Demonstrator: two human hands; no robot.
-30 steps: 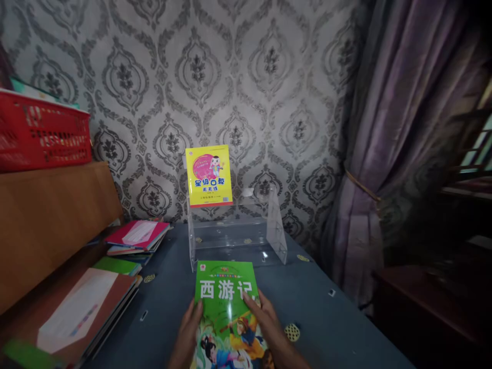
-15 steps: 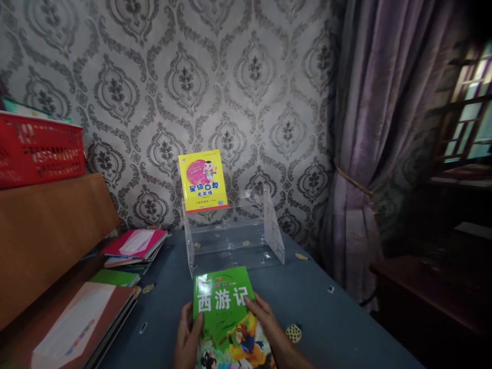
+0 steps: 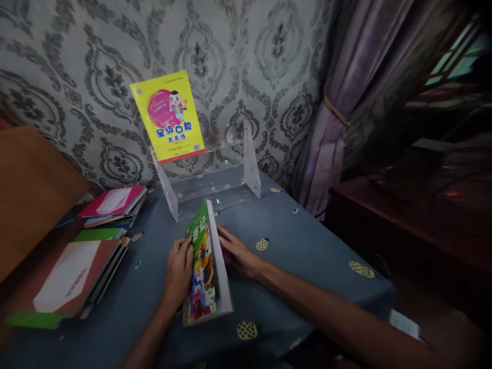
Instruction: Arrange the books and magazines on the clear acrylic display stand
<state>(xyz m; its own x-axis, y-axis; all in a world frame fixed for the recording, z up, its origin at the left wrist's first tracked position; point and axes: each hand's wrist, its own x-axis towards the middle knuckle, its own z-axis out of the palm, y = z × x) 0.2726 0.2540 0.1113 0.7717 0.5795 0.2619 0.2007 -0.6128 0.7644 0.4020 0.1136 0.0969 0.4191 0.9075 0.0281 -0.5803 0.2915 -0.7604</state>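
Observation:
A green book with white Chinese characters and colourful cartoon figures stands tilted above the table, its page edges turned to the right. My left hand grips it by the left side, thumb on the cover. At the other side my right hand holds it from behind, the fingertips partly hidden by the pages. Just beyond the book is a clear acrylic stepped stand. On the stand's upper left leans a yellow book with a pink circle and a cartoon figure.
Stacked books lie on the left: a pink-topped pile and, nearer, a brown-topped pile. Behind them rises a brown board-like surface. A blue patterned cloth covers the table. Patterned wall and a purple curtain stand at the back.
The green book has turned from cover-facing to showing its page edges. My right hand has shifted behind it. The view has tilted and moved closer to the stand.

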